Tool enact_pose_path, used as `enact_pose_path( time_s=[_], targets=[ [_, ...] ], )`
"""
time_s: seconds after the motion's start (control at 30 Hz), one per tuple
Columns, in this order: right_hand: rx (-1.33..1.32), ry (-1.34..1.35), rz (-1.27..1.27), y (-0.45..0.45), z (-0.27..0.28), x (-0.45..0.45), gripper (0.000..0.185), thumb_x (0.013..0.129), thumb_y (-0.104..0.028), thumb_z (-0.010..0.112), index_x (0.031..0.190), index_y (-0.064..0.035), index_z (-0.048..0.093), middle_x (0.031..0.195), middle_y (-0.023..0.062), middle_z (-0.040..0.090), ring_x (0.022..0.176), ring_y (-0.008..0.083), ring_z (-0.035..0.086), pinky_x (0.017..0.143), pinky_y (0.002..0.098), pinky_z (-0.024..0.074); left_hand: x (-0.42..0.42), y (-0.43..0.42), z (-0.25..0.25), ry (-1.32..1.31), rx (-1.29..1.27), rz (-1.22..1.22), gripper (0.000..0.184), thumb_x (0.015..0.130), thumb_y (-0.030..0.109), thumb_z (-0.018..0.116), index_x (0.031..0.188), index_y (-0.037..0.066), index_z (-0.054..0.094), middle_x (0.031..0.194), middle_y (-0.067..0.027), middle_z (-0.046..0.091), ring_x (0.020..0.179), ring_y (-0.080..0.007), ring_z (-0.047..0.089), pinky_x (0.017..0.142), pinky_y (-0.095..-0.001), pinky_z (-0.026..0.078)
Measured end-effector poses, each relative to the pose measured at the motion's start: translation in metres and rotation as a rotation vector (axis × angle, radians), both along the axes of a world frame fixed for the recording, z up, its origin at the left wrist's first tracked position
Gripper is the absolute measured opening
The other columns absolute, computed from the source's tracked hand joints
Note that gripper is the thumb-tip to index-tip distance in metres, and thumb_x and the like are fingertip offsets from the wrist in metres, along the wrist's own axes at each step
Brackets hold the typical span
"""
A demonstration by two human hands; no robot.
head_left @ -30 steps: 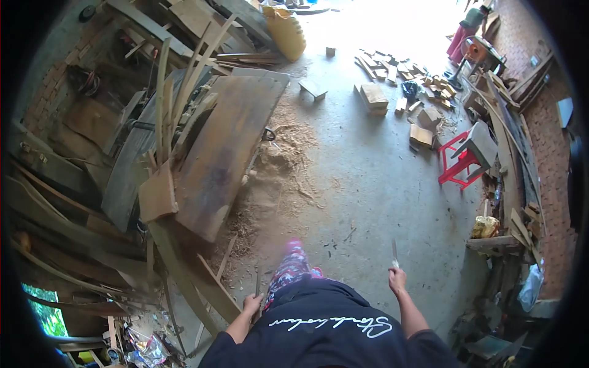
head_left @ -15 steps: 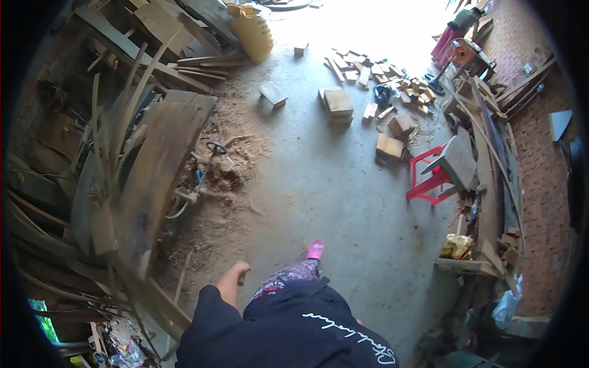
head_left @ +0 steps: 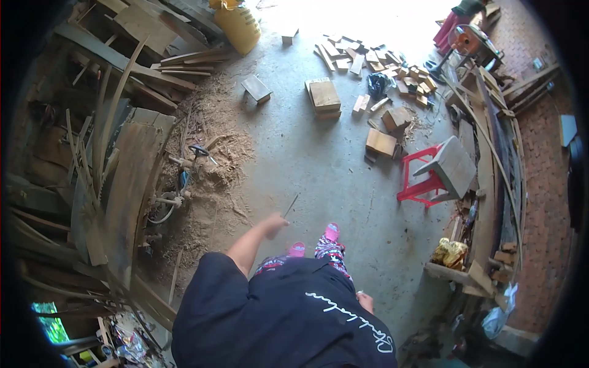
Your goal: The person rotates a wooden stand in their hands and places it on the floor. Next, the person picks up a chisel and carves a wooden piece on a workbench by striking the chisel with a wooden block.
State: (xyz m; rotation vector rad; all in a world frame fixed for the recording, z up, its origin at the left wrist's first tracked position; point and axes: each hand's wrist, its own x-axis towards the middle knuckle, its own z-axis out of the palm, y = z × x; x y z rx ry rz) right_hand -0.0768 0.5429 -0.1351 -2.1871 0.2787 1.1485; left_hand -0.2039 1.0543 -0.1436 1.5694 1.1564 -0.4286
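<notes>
At left, a plank-topped counter [head_left: 138,178] stands among leaning boards [head_left: 126,76], with wood shavings [head_left: 224,147] strewn beside it over the concrete floor [head_left: 294,159]. The left hand [head_left: 274,226], blurred, appears closed around a thin rod-like tool [head_left: 292,204] pointing forward above the floor; it is held but put to no wood. Ahead lie sawn offcuts [head_left: 357,64], already cut to short lengths, loose and unstacked. The right hand [head_left: 365,301] is half hidden by the black shirt [head_left: 276,313]; its grip I cannot tell. Farther right, a red stool [head_left: 433,183] stands near the brick wall [head_left: 540,178].
</notes>
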Motion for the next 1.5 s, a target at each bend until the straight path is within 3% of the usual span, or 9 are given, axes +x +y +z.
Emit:
enact_pose_path(
  time_s=[0.07, 0.13, 0.2, 0.37, 0.67, 0.87, 1.13, 1.3, 1.5],
  targets=[
    [-0.001, 0.02, 0.09, 0.01, -0.002, 0.043, 0.023, 0.087, -0.024, 0.061, 0.082, -0.0031, 0.066, 0.057, 0.0044, 0.055, 0.046, 0.0168, 0.056, 0.041, 0.0327, 0.0463, -0.012, 0.002, -0.032, -0.081, 0.093, -0.333, 0.034, 0.077, 0.025, 0.073, 0.095, 0.0, 0.06, 0.076, -0.0098, 0.061, 0.065, -0.0181, 0.059, 0.058, -0.0346, 0.049],
    [-0.004, 0.07, 0.223, 0.026, -0.004, 0.081, 0.022, 0.085, -0.023, 0.062, 0.078, -0.0026, 0.066, 0.058, 0.0058, 0.057, 0.047, 0.0192, 0.057, 0.042, 0.0349, 0.0469, -0.027, -0.002, -0.035, -0.106, 0.085, -0.262, 0.034, 0.077, 0.025, 0.073, 0.094, -0.001, 0.06, 0.076, -0.0096, 0.062, 0.065, -0.0182, 0.06, 0.058, -0.0341, 0.049],
    [-0.011, 0.12, 0.357, 0.045, -0.008, 0.117, 0.022, 0.083, -0.022, 0.063, 0.074, -0.002, 0.066, 0.058, 0.0071, 0.058, 0.047, 0.0216, 0.058, 0.043, 0.0371, 0.0476, -0.027, -0.003, -0.031, 0.247, -0.056, 0.114, 0.036, 0.077, 0.024, 0.072, 0.098, -0.002, 0.061, 0.081, -0.0109, 0.063, 0.066, -0.0184, 0.06, 0.058, -0.034, 0.05],
    [-0.229, 0.083, 0.393, 0.096, -0.031, 0.226, 0.022, 0.079, -0.019, 0.061, 0.075, 0.0021, 0.065, 0.062, 0.0138, 0.063, 0.051, 0.0228, 0.063, 0.049, 0.0382, 0.0515, -0.062, -0.016, -0.009, 0.315, -0.12, 0.62, 0.038, 0.074, 0.02, 0.07, 0.1, -0.008, 0.063, 0.092, -0.0163, 0.066, 0.078, -0.024, 0.065, 0.066, -0.0385, 0.052],
    [-0.091, -0.14, 0.429, 0.381, -0.029, 0.399, 0.023, 0.083, -0.023, 0.061, 0.09, -0.0028, 0.069, 0.06, 0.0065, 0.058, 0.048, 0.0166, 0.059, 0.043, 0.0318, 0.0492, -0.095, 0.029, -0.085, 0.449, -0.206, 0.831, 0.036, 0.074, 0.02, 0.072, 0.097, -0.007, 0.067, 0.09, -0.0167, 0.068, 0.078, -0.0247, 0.068, 0.069, -0.0371, 0.053],
    [-0.069, -0.214, 0.921, 0.592, -0.045, 0.407, 0.025, 0.084, -0.027, 0.059, 0.083, -0.0035, 0.069, 0.059, 0.0076, 0.06, 0.051, 0.0174, 0.062, 0.049, 0.0324, 0.0504, -0.032, 0.186, -0.021, 0.075, -0.183, 1.056, 0.018, 0.078, 0.018, 0.068, 0.084, 0.002, 0.061, 0.071, -0.0069, 0.062, 0.064, -0.0161, 0.059, 0.061, -0.031, 0.048],
    [0.16, -0.274, 1.233, 0.844, -0.056, 0.376, 0.03, 0.085, -0.03, 0.058, 0.085, -0.0022, 0.068, 0.062, 0.0137, 0.062, 0.057, 0.0217, 0.064, 0.06, 0.0365, 0.0513, 0.0, 0.311, 0.033, -0.2, -0.082, 1.343, 0.019, 0.083, 0.02, 0.068, 0.091, 0.008, 0.056, 0.078, 0.0004, 0.058, 0.063, -0.0108, 0.053, 0.06, -0.0273, 0.046],
    [0.251, -0.331, 1.44, 0.952, -0.078, 0.38, 0.027, 0.086, -0.027, 0.057, 0.09, -0.0032, 0.069, 0.069, 0.016, 0.066, 0.063, 0.0261, 0.067, 0.063, 0.0365, 0.0523, -0.004, 0.298, 0.011, 0.001, -0.224, 1.335, 0.017, 0.083, 0.021, 0.067, 0.088, 0.009, 0.056, 0.073, 0.0005, 0.055, 0.06, -0.0102, 0.052, 0.055, -0.0259, 0.042],
    [-0.122, -0.026, 1.384, 1.05, -0.088, 0.408, 0.028, 0.084, -0.027, 0.055, 0.088, -0.0021, 0.067, 0.083, 0.0222, 0.066, 0.081, 0.0368, 0.065, 0.079, 0.0436, 0.052, 0.056, 0.335, 0.092, 0.522, -0.387, 1.1, 0.012, 0.082, 0.019, 0.064, 0.077, 0.011, 0.057, 0.058, 0.0002, 0.049, 0.052, -0.0108, 0.048, 0.046, -0.0291, 0.035]
  ],
)
